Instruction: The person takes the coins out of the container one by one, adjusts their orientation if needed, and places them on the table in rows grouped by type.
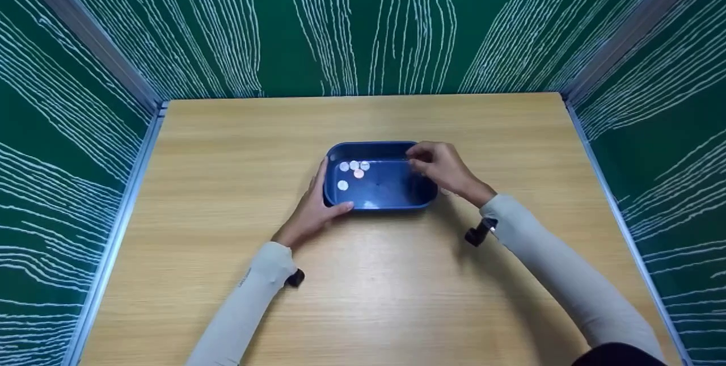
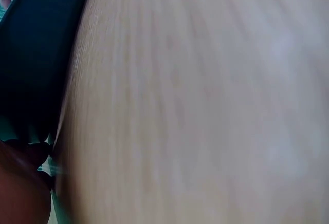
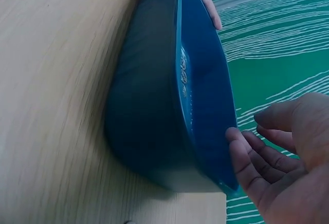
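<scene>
A dark blue plastic tray (image 1: 391, 184) sits on the table, several silvery coins (image 1: 342, 185) and a copper-coloured coin (image 1: 358, 173) lying in its left part. My left hand (image 1: 312, 210) grips the tray's left end, thumb over the front rim and fingers along the side. Over the right end of the tray is my right hand (image 1: 445, 167), fingers bent. In the right wrist view the right hand's thumb and fingers (image 3: 247, 167) are apart near the rim, with nothing visible between them. The left wrist view shows mostly tabletop, with the tray's dark side (image 2: 36, 54) at left.
The light wood table (image 1: 363, 275) carries the tray near its middle. Partly hidden under the right wrist, small coin-like pieces (image 1: 446, 192) lie just right of the tray. Green walls (image 1: 397, 25) with white wavy lines enclose the back and both sides.
</scene>
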